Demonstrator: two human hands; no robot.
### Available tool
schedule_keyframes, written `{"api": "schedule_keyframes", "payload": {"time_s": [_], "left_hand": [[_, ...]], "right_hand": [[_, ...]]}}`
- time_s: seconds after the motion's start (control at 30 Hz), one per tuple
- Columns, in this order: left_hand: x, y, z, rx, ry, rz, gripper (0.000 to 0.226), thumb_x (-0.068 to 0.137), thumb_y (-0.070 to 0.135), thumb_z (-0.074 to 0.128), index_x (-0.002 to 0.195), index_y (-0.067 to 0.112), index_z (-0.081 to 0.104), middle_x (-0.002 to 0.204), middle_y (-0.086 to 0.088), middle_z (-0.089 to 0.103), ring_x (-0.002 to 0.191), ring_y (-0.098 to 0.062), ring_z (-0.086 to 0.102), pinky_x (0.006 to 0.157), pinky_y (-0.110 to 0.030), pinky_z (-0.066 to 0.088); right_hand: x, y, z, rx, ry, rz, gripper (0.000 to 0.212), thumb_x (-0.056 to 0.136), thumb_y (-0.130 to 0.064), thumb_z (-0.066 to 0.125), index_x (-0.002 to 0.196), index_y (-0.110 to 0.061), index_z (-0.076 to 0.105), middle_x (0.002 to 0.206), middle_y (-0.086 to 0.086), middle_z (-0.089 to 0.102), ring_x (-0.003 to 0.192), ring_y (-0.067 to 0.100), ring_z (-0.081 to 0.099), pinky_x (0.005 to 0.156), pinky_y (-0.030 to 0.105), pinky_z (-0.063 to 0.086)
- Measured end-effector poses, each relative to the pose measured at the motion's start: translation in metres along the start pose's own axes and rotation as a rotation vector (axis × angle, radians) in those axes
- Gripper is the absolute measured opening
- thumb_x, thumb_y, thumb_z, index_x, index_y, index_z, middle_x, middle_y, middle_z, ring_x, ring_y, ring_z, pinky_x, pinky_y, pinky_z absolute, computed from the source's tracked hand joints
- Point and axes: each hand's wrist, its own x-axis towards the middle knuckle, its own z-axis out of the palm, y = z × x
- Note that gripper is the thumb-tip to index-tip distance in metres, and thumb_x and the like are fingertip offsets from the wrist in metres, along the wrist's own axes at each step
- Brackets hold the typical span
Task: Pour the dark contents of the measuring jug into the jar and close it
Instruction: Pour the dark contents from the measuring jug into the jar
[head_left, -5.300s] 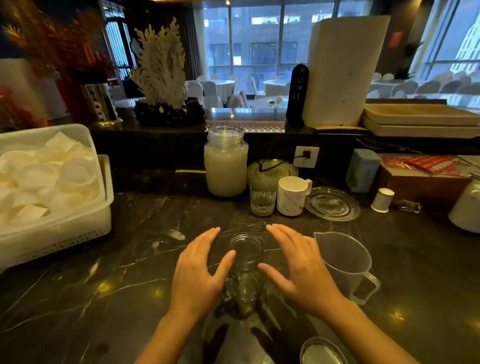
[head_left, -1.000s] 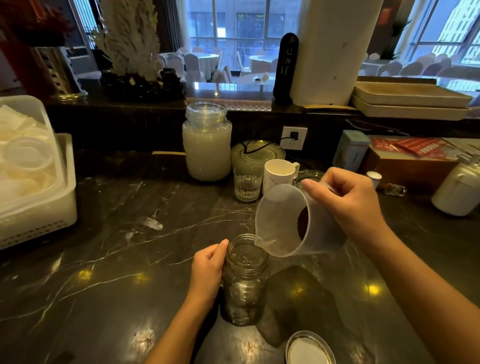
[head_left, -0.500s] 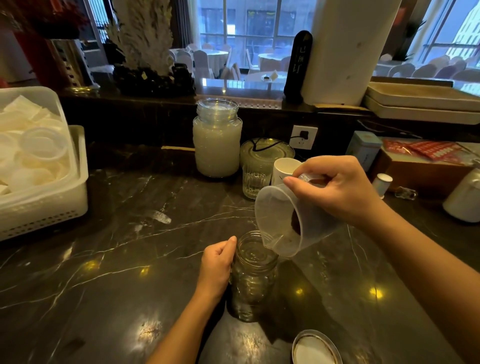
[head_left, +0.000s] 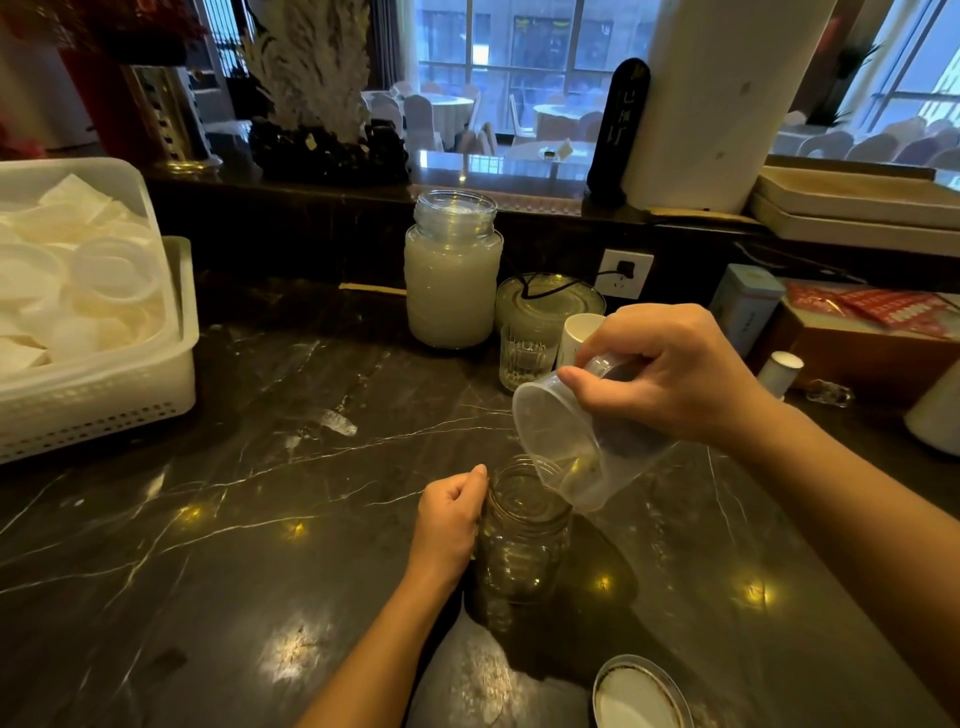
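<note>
Since the frame half a second ago, the jug has been tipped further, and its lip is now set lower over the jar; the dark contents have shifted toward the lip.

Nearest the viewer, a lid is seen lying flat on the counter, below and behind the right hand and well apart from the jar.

The jar is held upright on the counter by the left hand. The fingers are curled closed around its left side, with the thumb tip laid against the rim. The mouth of the jar is uncovered.

The jug is gripped by the right hand, above and to the right of the left hand. The hand is closed over the jug's upper side, with the thumb pressed on the rim. The jug is tilted steeply, its mouth turned left and downward. The lip appears to touch the far right edge of the jar's mouth. Dark matter is visible inside near the lip; whether any has entered the jar cannot be determined.

Beyond the right hand, a glass and a mug are partly hidden by it. Further back, a large jar of pale contents is placed. Far left of the left hand, a white basket is set.
</note>
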Motion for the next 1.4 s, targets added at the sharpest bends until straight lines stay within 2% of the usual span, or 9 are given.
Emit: {"api": "schedule_keyframes", "payload": {"time_s": [0.17, 0.33, 0.47, 0.73, 0.83, 1.07, 1.4], "left_hand": [[-0.001, 0.000, -0.001, -0.003, -0.013, -0.004, 0.045, 0.091, 0.030, 0.046, 0.052, 0.007, 0.048, 0.050, -0.008, 0.039, 0.052, -0.024, 0.036, 0.055, -0.038, 0.032], [-0.001, 0.001, -0.001, 0.010, -0.014, -0.009, 0.045, 0.092, 0.030, 0.045, 0.054, 0.006, 0.049, 0.055, -0.013, 0.041, 0.055, -0.026, 0.038, 0.057, -0.040, 0.033], [-0.001, 0.002, -0.002, 0.019, -0.022, -0.012, 0.045, 0.092, 0.030, 0.045, 0.054, 0.007, 0.049, 0.054, -0.011, 0.041, 0.055, -0.026, 0.038, 0.058, -0.039, 0.034], [0.000, 0.003, -0.002, 0.032, -0.026, -0.021, 0.045, 0.093, 0.029, 0.044, 0.052, 0.011, 0.048, 0.052, -0.007, 0.040, 0.055, -0.025, 0.037, 0.059, -0.039, 0.033], [-0.001, 0.004, -0.002, 0.032, -0.031, -0.028, 0.045, 0.093, 0.029, 0.043, 0.052, 0.010, 0.048, 0.054, -0.011, 0.040, 0.055, -0.025, 0.037, 0.060, -0.039, 0.033], [-0.003, 0.007, -0.002, 0.022, -0.039, -0.036, 0.044, 0.093, 0.030, 0.044, 0.056, 0.007, 0.049, 0.059, -0.014, 0.042, 0.057, -0.026, 0.038, 0.059, -0.038, 0.031], [-0.004, 0.007, -0.002, 0.070, -0.028, -0.001, 0.047, 0.094, 0.030, 0.042, 0.049, 0.016, 0.041, 0.053, -0.009, 0.040, 0.051, -0.019, 0.036, 0.053, -0.032, 0.028]], "right_hand": [[0.004, -0.004, 0.002, -0.025, -0.010, -0.041, 0.044, 0.077, -0.043, 0.054, 0.067, -0.003, 0.070, 0.059, 0.010, 0.065, 0.052, 0.021, 0.058, 0.044, 0.041, 0.050], [0.008, -0.007, 0.005, -0.060, -0.028, -0.132, 0.041, 0.078, -0.041, 0.054, 0.063, -0.006, 0.069, 0.054, 0.007, 0.063, 0.049, 0.014, 0.053, 0.043, 0.033, 0.048], [0.010, -0.008, 0.008, -0.079, -0.030, -0.171, 0.041, 0.078, -0.041, 0.054, 0.063, -0.005, 0.069, 0.053, 0.009, 0.063, 0.047, 0.020, 0.056, 0.043, 0.035, 0.049], [0.013, -0.007, 0.011, -0.107, -0.017, -0.208, 0.040, 0.078, -0.039, 0.055, 0.062, -0.005, 0.069, 0.052, 0.008, 0.063, 0.047, 0.019, 0.055, 0.042, 0.033, 0.048], [0.013, -0.007, 0.012, -0.103, -0.001, -0.222, 0.039, 0.078, -0.038, 0.056, 0.062, -0.005, 0.069, 0.051, 0.008, 0.062, 0.046, 0.018, 0.054, 0.042, 0.032, 0.047], [0.015, -0.009, 0.017, -0.112, -0.067, -0.307, 0.038, 0.078, -0.037, 0.057, 0.059, -0.006, 0.067, 0.049, 0.007, 0.059, 0.045, 0.014, 0.046, 0.048, 0.024, 0.035], [0.017, -0.010, 0.021, -0.155, -0.084, -0.352, 0.037, 0.078, -0.037, 0.058, 0.058, -0.007, 0.066, 0.047, 0.007, 0.058, 0.041, 0.019, 0.047, 0.045, 0.028, 0.036]]}}
